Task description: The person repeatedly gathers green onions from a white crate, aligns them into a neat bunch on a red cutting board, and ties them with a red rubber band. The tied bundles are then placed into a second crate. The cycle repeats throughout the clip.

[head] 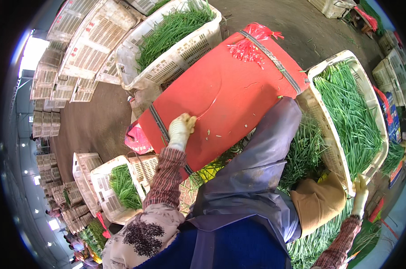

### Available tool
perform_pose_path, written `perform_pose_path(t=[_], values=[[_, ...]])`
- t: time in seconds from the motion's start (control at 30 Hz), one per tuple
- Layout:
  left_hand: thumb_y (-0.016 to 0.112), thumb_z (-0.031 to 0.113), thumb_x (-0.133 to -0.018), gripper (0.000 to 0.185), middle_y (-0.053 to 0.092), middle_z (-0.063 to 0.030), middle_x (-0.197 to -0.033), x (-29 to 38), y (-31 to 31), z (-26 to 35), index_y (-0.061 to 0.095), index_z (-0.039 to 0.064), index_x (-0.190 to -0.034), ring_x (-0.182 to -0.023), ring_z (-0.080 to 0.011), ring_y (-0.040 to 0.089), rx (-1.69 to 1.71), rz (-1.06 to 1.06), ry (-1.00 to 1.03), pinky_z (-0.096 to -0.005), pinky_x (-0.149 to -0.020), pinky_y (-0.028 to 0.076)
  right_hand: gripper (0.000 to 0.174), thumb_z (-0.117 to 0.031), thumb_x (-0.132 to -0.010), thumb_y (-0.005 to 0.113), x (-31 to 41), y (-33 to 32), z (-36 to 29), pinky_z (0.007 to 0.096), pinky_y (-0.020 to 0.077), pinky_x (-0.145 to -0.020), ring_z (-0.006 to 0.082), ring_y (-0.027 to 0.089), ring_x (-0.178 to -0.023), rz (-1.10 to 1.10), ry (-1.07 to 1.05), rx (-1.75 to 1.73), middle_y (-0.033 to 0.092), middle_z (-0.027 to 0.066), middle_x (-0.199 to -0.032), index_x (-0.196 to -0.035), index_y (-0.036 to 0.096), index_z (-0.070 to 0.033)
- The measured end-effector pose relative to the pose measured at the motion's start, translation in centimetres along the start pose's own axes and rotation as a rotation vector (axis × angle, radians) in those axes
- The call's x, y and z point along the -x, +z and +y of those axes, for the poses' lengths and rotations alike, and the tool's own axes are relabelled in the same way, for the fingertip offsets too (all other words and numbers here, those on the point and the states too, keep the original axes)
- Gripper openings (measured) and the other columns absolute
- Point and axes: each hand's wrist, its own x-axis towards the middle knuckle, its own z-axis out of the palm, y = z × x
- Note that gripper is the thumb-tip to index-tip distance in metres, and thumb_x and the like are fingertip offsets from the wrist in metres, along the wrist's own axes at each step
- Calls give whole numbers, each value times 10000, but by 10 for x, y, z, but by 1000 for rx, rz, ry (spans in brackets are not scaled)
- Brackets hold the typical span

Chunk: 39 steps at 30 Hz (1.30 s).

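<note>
My left hand (pixel 182 129), in a pale work glove, is over the left part of a red padded board (pixel 209 90). Its fingers pinch the end of a thin red plastic tie (pixel 211 107), which curves away across the board. Far to the right, my right hand (pixel 360 195), gloved too, grips the near corner of a white plastic crate (pixel 334 131). Long green vegetable stalks, like garlic chives (pixel 349 114), fill that crate. At the board's far end, a bundle of red plastic ties (pixel 251 43) is tucked under a dark strap (pixel 273 59).
Beyond the board stands another crate (pixel 176 57) of green stalks; a smaller one (pixel 122 188) sits at left. Stacked crates (pixel 95 40) rise at far left. Loose greens (pixel 302 154) lie beside my apron-covered leg (pixel 253 161). Small pale scraps (pixel 213 134) dot the board.
</note>
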Motion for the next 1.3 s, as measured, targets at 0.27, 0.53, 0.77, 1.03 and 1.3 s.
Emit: perform_pose_path(t=[0.27,0.53,0.77,1.03,1.3], values=[[713,72,-856,355,696,-106,-1050,53,-37,-21,616,43,-1196,-918,-221,675,331,653,-92,-350,-837,551,348,-78,-925,607,-27,182,-360,331,512,-971,242,652,-1136,-212,-799,-104,670,128,-1268,-1262,639,0],[687,275,-874,727,369,-171,-1554,7,15,85,382,93,-1509,-1412,-374,375,-214,458,468,-521,-1151,327,433,-113,-898,580,-53,409,-536,466,474,-1016,286,583,-1243,-283,-1246,612,561,102,-1414,-1327,607,-167],[695,365,-855,871,283,-181,-1601,36,55,85,278,37,-1547,-1463,-398,280,-287,162,398,-586,-1160,262,263,-135,-879,616,-40,390,-470,470,441,-1035,236,624,-1184,-485,-999,957,642,68,-1233,-1132,686,-154],[647,29,-897,343,660,-170,-1247,49,27,96,654,18,-1240,-1177,-332,617,211,500,586,-401,-1061,470,564,-163,-788,742,-32,298,-419,445,509,-924,327,638,-1113,199,-999,-8,620,173,-1309,-1328,587,-112],[537,86,-1011,217,674,-143,-1223,67,8,196,622,3,-1193,-982,-185,651,663,175,657,-286,-873,531,292,-118,-859,661,-31,123,-214,426,508,-911,293,669,-1013,476,-561,35,689,129,-1137,-1147,698,-77]])
